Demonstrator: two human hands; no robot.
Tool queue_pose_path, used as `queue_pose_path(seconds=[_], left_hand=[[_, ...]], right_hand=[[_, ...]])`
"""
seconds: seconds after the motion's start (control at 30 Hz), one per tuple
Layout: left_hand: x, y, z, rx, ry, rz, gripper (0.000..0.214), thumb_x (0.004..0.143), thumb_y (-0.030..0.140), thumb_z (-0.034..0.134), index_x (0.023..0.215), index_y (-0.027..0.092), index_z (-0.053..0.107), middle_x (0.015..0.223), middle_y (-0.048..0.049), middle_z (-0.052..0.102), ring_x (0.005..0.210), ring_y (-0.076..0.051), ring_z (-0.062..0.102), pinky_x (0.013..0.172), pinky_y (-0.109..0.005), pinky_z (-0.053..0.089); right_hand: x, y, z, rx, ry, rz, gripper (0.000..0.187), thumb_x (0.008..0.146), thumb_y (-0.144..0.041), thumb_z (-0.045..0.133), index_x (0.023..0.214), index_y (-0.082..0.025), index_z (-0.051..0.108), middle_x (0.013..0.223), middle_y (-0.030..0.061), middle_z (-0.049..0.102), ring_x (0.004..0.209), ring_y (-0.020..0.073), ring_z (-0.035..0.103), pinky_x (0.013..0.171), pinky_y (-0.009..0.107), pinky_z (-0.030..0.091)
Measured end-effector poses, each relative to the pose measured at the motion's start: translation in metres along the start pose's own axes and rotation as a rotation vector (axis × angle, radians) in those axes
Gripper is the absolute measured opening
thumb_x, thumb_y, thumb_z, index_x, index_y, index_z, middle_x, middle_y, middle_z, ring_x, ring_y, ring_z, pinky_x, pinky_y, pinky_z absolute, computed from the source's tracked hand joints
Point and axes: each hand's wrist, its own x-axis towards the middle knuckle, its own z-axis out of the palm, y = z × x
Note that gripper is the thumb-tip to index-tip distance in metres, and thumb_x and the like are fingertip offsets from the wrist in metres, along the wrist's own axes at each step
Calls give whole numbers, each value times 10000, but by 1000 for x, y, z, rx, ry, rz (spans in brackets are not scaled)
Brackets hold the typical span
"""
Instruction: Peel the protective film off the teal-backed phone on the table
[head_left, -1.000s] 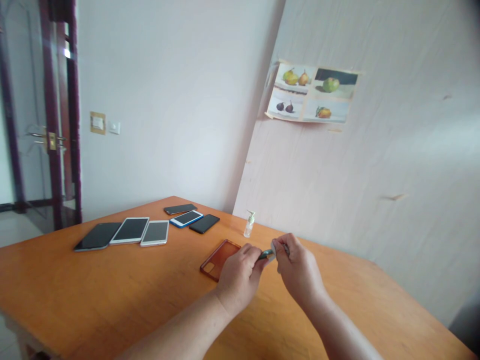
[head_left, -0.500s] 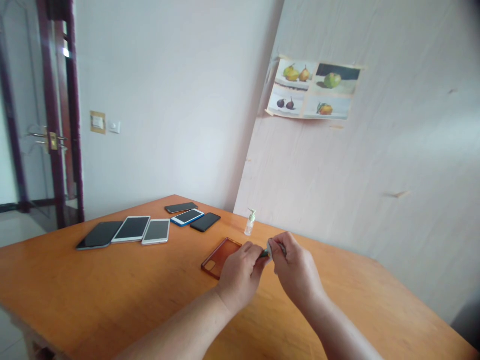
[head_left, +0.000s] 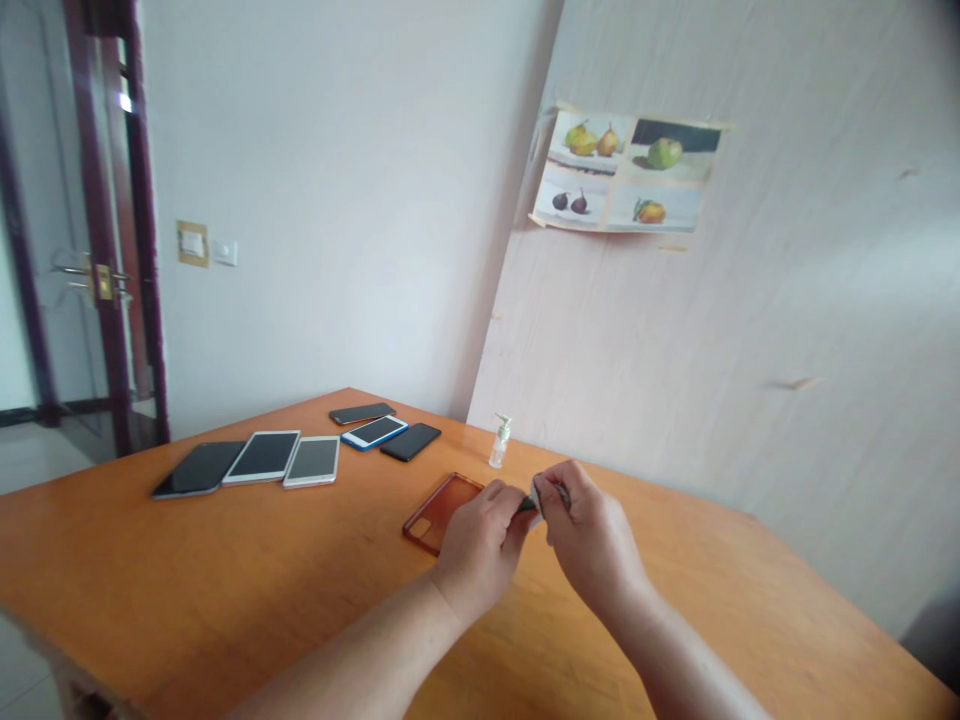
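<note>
My left hand (head_left: pixel 484 545) and my right hand (head_left: pixel 589 540) meet just above the orange wooden table (head_left: pixel 187 580). Both are closed on a thin dark phone (head_left: pixel 529 504) seen edge-on between them. My right fingers also pinch a small white cloth or wipe (head_left: pixel 536 492) against the phone. A reddish-brown phone case (head_left: pixel 437 511) lies open side up on the table just left of my left hand.
A row of devices lies at the far left: a dark tablet (head_left: pixel 199 468), two white-framed tablets (head_left: pixel 289 458), a blue-edged phone (head_left: pixel 374 433), two dark phones (head_left: pixel 409 441). A small pump bottle (head_left: pixel 499 443) stands near the wall. A fruit poster (head_left: pixel 622 170) hangs above.
My hands have drawn a little closer together on the phone, so less of it shows between them. The view shifted slightly; nothing on the table moved.
</note>
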Motion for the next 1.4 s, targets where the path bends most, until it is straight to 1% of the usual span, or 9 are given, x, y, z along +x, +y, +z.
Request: queue_pose_path(seconds=[0.07, 0.27, 0.5, 0.77, 0.97, 1.03, 1.2, 1.27, 1.4], left_hand=[[0, 0, 0, -3, -5, 2, 120, 936, 186, 471, 842, 201, 545, 838, -27, 583, 790, -165, 566, 659, -258, 394], [1, 1, -1, 21, 9, -24, 183, 959, 255, 476, 788, 198, 508, 820, -25, 578, 773, -161, 559, 640, -255, 378], [-1, 0, 0, 10, -22, -1, 133, 949, 204, 464, 849, 200, 551, 854, -29, 582, 783, -161, 562, 650, -255, 388], [1, 0, -2, 23, 6, -15, 174, 955, 244, 489, 788, 199, 512, 830, -25, 587, 771, -159, 561, 625, -253, 367], [0, 1, -1, 2, -7, -5, 133, 952, 211, 476, 844, 205, 554, 835, -22, 584, 784, -161, 564, 663, -257, 395], [0, 1, -2, -1, -9, -3, 134, 952, 217, 477, 842, 204, 552, 834, -22, 584, 781, -161, 565, 663, -259, 397], [1, 0, -3, 15, 8, -10, 175, 955, 247, 481, 793, 198, 527, 820, -28, 587, 766, -162, 564, 625, -258, 381], [2, 0, -3, 13, 5, -8, 159, 951, 236, 483, 806, 199, 539, 820, -29, 589, 772, -165, 566, 630, -259, 387], [1, 2, -3, -12, -3, -4, 130, 941, 204, 484, 841, 200, 568, 837, -31, 593, 791, -169, 572, 666, -266, 411]], right_hand=[[-1, -2, 1, 13, -12, -14, 268, 939, -455, 413, 842, -252, 557, 630, -18, 637, 552, 150, 561, 518, 235, 305], [13, 19, -7, -30, 57, 74, 270, 935, -451, 414, 847, -243, 562, 538, -24, 597, 515, 157, 554, 531, 242, 326], [-2, -4, -1, -25, -17, -12, 261, 937, -450, 420, 838, -254, 560, 618, -24, 625, 543, 147, 559, 516, 233, 303], [14, 22, -10, -68, 41, 73, 263, 929, -442, 419, 826, -246, 561, 537, -23, 599, 516, 156, 541, 533, 240, 320], [3, 1, -5, -23, -13, -1, 263, 934, -446, 419, 828, -253, 563, 599, -28, 616, 535, 144, 540, 523, 233, 310], [4, 2, -6, -16, -8, 1, 268, 933, -446, 418, 827, -251, 568, 589, -27, 613, 531, 144, 540, 523, 235, 310], [14, 21, -10, -41, 34, 73, 272, 931, -447, 418, 833, -242, 568, 524, -29, 592, 512, 155, 545, 542, 244, 329], [13, 20, -9, -40, 35, 60, 279, 933, -449, 414, 834, -238, 568, 536, -25, 596, 512, 156, 546, 540, 246, 328], [5, 7, -6, -32, 3, 2, 266, 930, -447, 426, 833, -245, 568, 601, -20, 616, 534, 151, 550, 523, 241, 309]])
